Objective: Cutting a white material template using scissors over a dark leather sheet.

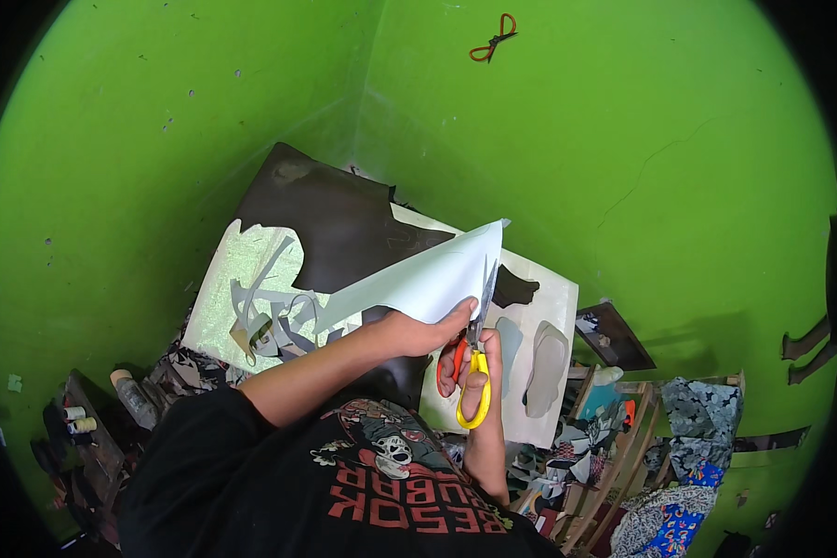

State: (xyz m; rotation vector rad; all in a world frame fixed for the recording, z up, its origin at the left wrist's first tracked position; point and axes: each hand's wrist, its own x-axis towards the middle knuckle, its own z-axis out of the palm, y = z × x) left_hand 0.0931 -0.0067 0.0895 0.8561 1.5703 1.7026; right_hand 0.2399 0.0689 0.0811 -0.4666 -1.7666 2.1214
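Observation:
A white sheet [418,279], pale and slightly curved, is held up over the table by my left hand [442,327], whose fingers and thumb close on its lower right corner. My right hand [479,372] grips a pair of scissors [474,409] with one yellow and one red-orange handle loop. The scissor blades point up along the sheet's right edge. Whether they are parted there is hard to tell. Under the sheet a large dark brown leather piece [344,214] spreads over the table. Grey sole-shaped pieces [548,367] lie right of my right hand.
Grey curled offcuts [270,321] litter the left part of the light tabletop [216,302]. Green walls [604,121] meet behind it; red-handled scissors [495,39] hang there. A wooden rack [614,474] with scraps and patterned cloth [702,418] stands at right. Thread spools [81,425] sit far left.

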